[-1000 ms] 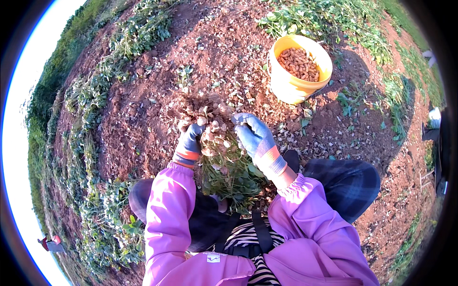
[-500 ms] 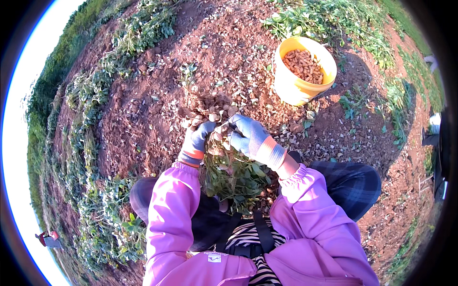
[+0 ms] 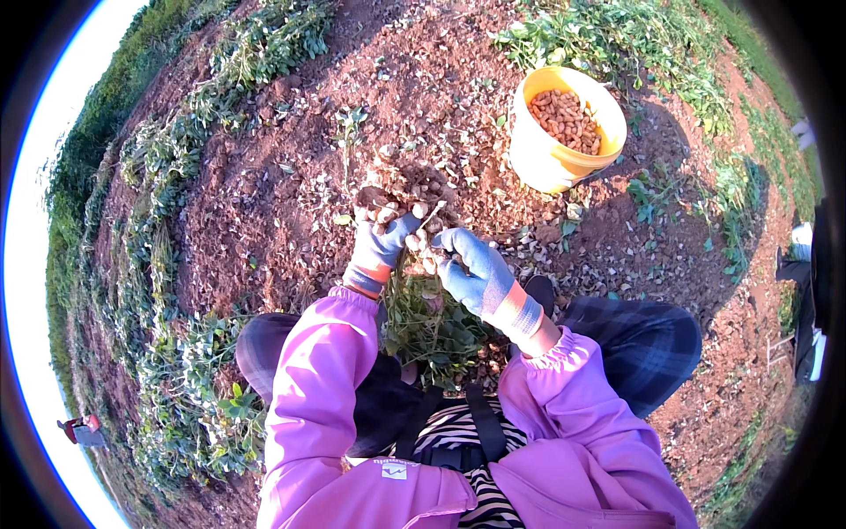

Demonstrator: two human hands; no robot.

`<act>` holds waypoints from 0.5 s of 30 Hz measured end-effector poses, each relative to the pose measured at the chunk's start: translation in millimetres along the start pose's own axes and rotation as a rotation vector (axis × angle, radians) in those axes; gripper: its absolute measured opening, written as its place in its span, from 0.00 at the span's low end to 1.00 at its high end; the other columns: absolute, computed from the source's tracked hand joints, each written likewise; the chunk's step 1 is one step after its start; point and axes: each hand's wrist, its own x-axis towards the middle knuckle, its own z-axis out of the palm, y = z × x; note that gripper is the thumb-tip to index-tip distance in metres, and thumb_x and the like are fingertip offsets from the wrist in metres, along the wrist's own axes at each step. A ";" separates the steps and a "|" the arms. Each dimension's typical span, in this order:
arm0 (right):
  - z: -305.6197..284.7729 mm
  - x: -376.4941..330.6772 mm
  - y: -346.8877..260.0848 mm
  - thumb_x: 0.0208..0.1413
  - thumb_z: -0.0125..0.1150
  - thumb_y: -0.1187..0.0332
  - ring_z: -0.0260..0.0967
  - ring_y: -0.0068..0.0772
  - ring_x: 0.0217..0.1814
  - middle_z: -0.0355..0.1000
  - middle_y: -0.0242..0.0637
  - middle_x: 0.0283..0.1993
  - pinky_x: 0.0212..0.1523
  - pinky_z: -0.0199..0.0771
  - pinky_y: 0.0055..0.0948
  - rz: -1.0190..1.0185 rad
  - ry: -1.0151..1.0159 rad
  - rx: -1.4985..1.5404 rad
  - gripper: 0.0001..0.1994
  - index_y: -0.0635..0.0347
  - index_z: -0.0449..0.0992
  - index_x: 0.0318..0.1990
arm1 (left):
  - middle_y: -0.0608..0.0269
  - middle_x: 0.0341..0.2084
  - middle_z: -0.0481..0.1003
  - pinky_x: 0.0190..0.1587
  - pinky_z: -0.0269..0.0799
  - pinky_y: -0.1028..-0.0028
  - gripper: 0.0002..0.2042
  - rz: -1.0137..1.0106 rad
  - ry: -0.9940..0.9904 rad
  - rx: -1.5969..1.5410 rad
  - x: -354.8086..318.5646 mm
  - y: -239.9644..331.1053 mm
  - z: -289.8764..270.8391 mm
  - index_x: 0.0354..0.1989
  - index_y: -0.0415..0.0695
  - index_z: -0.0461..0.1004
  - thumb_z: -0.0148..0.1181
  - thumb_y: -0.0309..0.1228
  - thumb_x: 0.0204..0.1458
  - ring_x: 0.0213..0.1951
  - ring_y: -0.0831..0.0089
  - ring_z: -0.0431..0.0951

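Note:
A pulled-up peanut plant [image 3: 432,322] lies between my knees, its leafy tops toward me and its roots pointing away. My left hand [image 3: 381,249], in a blue-grey glove with an orange band, is closed around the plant just below the root end. Pale peanut pods [image 3: 385,214] and soil cling to the roots beyond that hand. My right hand [image 3: 480,273], gloved alike, has its fingers bent in at the pods on the right side of the bunch. Whatever sits between its fingertips is too small to make out.
A yellow bucket [image 3: 529,159] partly filled with picked peanuts [image 3: 566,121] stands on the soil ahead to the right. Rows of uprooted plants [image 3: 198,388] lie at left and far right. A person [image 3: 84,432] shows at the far left, and another person's dark clothing [image 3: 806,300] at the right edge.
The plant's root end has shifted slightly right and away, and my left hand has moved with it. My right hand has moved a little right and nearer to me.

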 end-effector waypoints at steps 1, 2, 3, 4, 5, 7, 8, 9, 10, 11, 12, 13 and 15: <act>2.5 -1.5 -0.2 0.49 0.50 0.75 0.55 0.14 0.23 0.61 0.28 0.24 0.25 0.59 0.19 -0.006 0.027 -0.007 0.11 0.62 0.66 0.41 | 0.68 0.25 0.74 0.23 0.66 0.81 0.12 0.005 0.026 -0.066 -2.4 1.6 2.5 0.37 0.39 0.71 0.61 0.30 0.43 0.24 0.82 0.72; 4.0 -3.7 0.8 0.49 0.49 0.75 0.56 0.15 0.24 0.62 0.29 0.25 0.25 0.60 0.19 -0.011 0.054 -0.013 0.11 0.62 0.65 0.41 | 0.68 0.26 0.74 0.26 0.68 0.78 0.13 0.012 0.049 -0.132 -5.4 9.8 7.8 0.34 0.39 0.70 0.63 0.27 0.40 0.26 0.79 0.73; 4.7 -6.0 7.1 0.48 0.49 0.76 0.59 0.18 0.24 0.65 0.33 0.28 0.27 0.63 0.21 -0.049 0.078 -0.071 0.12 0.63 0.65 0.43 | 0.67 0.26 0.74 0.26 0.68 0.78 0.14 0.115 0.011 -0.033 -7.5 14.6 9.4 0.36 0.39 0.70 0.63 0.26 0.39 0.25 0.78 0.73; 5.8 -9.0 10.3 0.48 0.49 0.76 0.60 0.19 0.25 0.65 0.34 0.28 0.27 0.63 0.22 -0.069 0.092 -0.141 0.12 0.63 0.65 0.43 | 0.67 0.26 0.74 0.26 0.68 0.78 0.14 0.198 0.002 0.029 -6.8 15.6 12.4 0.36 0.39 0.69 0.63 0.25 0.39 0.25 0.78 0.72; 7.5 -11.3 10.8 0.48 0.49 0.77 0.61 0.20 0.25 0.66 0.35 0.28 0.27 0.64 0.22 -0.090 0.103 -0.210 0.13 0.63 0.65 0.43 | 0.67 0.26 0.73 0.26 0.68 0.78 0.15 0.282 0.001 0.093 -6.5 16.6 14.3 0.37 0.39 0.69 0.63 0.25 0.38 0.25 0.78 0.72; 10.6 -14.2 9.4 0.46 0.49 0.78 0.63 0.25 0.25 0.66 0.38 0.29 0.27 0.64 0.24 -0.167 0.159 -0.304 0.14 0.63 0.65 0.43 | 0.66 0.26 0.73 0.25 0.68 0.79 0.16 0.334 -0.001 0.090 -6.6 18.5 17.6 0.37 0.39 0.69 0.63 0.24 0.38 0.25 0.78 0.72; 13.1 -14.9 8.0 0.45 0.49 0.79 0.64 0.33 0.27 0.66 0.41 0.29 0.28 0.65 0.28 -0.183 0.162 -0.264 0.14 0.63 0.64 0.43 | 0.66 0.27 0.74 0.27 0.69 0.79 0.15 0.331 0.012 0.060 -6.7 17.0 16.1 0.37 0.39 0.69 0.63 0.24 0.39 0.26 0.77 0.73; 15.5 -16.2 6.8 0.44 0.50 0.79 0.65 0.40 0.29 0.66 0.44 0.30 0.29 0.65 0.31 -0.199 0.166 -0.225 0.15 0.64 0.64 0.43 | 0.67 0.28 0.74 0.28 0.69 0.79 0.14 0.286 0.051 0.003 -4.7 10.5 14.3 0.38 0.39 0.70 0.62 0.25 0.40 0.27 0.77 0.73; 18.5 -18.8 5.4 0.43 0.50 0.79 0.66 0.48 0.31 0.66 0.46 0.31 0.31 0.66 0.35 -0.215 0.168 -0.185 0.16 0.64 0.64 0.43 | 0.67 0.29 0.74 0.30 0.70 0.79 0.13 0.228 0.106 -0.076 -0.6 3.5 10.9 0.38 0.39 0.71 0.61 0.26 0.42 0.28 0.77 0.74; 22.9 -28.9 -2.4 0.43 0.50 0.79 0.67 0.47 0.33 0.67 0.46 0.32 0.32 0.66 0.34 -0.092 0.049 -0.208 0.16 0.64 0.64 0.43 | 0.67 0.30 0.74 0.31 0.70 0.79 0.13 0.153 0.163 -0.149 3.2 -1.4 4.2 0.38 0.39 0.71 0.61 0.27 0.43 0.30 0.77 0.74; 25.7 -38.9 -4.8 0.42 0.50 0.80 0.67 0.44 0.32 0.67 0.45 0.32 0.32 0.67 0.32 -0.203 0.059 -0.206 0.17 0.63 0.65 0.44 | 0.66 0.29 0.74 0.33 0.71 0.79 0.12 -0.042 0.165 -0.119 8.5 11.7 1.1 0.38 0.39 0.72 0.60 0.27 0.43 0.30 0.76 0.74; 26.6 -44.9 -1.7 0.43 0.49 0.81 0.67 0.40 0.31 0.67 0.43 0.31 0.32 0.67 0.30 -0.134 0.045 -0.127 0.16 0.63 0.65 0.44 | 0.66 0.26 0.74 0.28 0.69 0.79 0.12 -0.021 0.186 -0.303 6.9 20.2 7.6 0.36 0.38 0.72 0.62 0.28 0.42 0.25 0.79 0.73; 32.6 -41.7 8.5 0.46 0.48 0.80 0.64 0.25 0.27 0.66 0.35 0.29 0.29 0.65 0.21 -0.093 0.131 0.033 0.15 0.63 0.66 0.44 | 0.65 0.30 0.74 0.31 0.70 0.78 0.13 0.001 0.188 -0.208 6.5 22.8 4.4 0.37 0.39 0.71 0.62 0.27 0.42 0.29 0.78 0.73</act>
